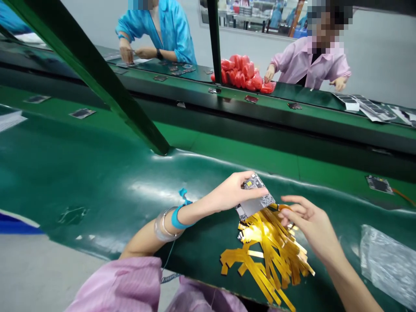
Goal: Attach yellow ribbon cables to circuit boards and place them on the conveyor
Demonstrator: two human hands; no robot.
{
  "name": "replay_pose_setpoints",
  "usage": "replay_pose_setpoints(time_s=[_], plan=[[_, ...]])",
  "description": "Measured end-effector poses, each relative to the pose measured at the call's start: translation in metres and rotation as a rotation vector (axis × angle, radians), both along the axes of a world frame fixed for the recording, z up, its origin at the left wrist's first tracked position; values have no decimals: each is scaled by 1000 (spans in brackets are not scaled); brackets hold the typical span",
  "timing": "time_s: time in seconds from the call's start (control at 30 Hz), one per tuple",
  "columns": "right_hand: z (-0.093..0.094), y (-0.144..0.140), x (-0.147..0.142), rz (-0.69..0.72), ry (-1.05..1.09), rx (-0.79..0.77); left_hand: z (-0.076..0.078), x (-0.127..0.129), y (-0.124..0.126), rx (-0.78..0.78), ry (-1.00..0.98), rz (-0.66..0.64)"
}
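My left hand [232,193] grips a small grey circuit board [255,200], tilted above the green mat. A blue wrist strap [178,214] circles that wrist. My right hand [308,223] hovers just right of the board, thumb and forefinger pinched on the end of a yellow flex strip [282,208]. Under both hands lies a loose pile of yellow flex strips [269,253], spreading toward the near edge.
A clear plastic bag [388,262] lies at the right. Another circuit board [378,184] rests on the conveyor belt [247,151]. Two co-workers stand across the belt, one beside red packets [243,73]. A green strut [97,73] slants across the left.
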State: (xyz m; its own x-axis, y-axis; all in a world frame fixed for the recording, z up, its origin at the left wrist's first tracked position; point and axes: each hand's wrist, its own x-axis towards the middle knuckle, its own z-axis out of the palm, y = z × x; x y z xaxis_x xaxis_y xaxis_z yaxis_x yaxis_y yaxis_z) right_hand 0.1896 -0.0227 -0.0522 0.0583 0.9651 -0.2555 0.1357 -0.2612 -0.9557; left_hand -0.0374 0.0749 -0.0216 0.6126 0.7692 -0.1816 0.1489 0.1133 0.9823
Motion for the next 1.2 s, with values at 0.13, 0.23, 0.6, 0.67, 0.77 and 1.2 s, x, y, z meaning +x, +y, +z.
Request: replay_pose_setpoints(time_s=[0.13, 0.23, 0.6, 0.67, 0.77, 1.2], plan=[[27, -18, -1, -18, -10, -40, 4, -1, -11, 93, 129, -180], [36, -21, -9, 65, 27, -64, 8, -2, -19, 101, 210, -297], [25, -27, -12, 153, 130, -253, 9, -4, -19, 131, 204, -461], [25, -28, -12, 162, 113, -253, 8, -4, -18, 159, 215, -462], [26, -29, -12, 188, 98, -257, 7, -4, -18, 162, 217, -471], [20, -29, -13, 183, 181, -292, 0, -3, -17, 156, 206, -457]])
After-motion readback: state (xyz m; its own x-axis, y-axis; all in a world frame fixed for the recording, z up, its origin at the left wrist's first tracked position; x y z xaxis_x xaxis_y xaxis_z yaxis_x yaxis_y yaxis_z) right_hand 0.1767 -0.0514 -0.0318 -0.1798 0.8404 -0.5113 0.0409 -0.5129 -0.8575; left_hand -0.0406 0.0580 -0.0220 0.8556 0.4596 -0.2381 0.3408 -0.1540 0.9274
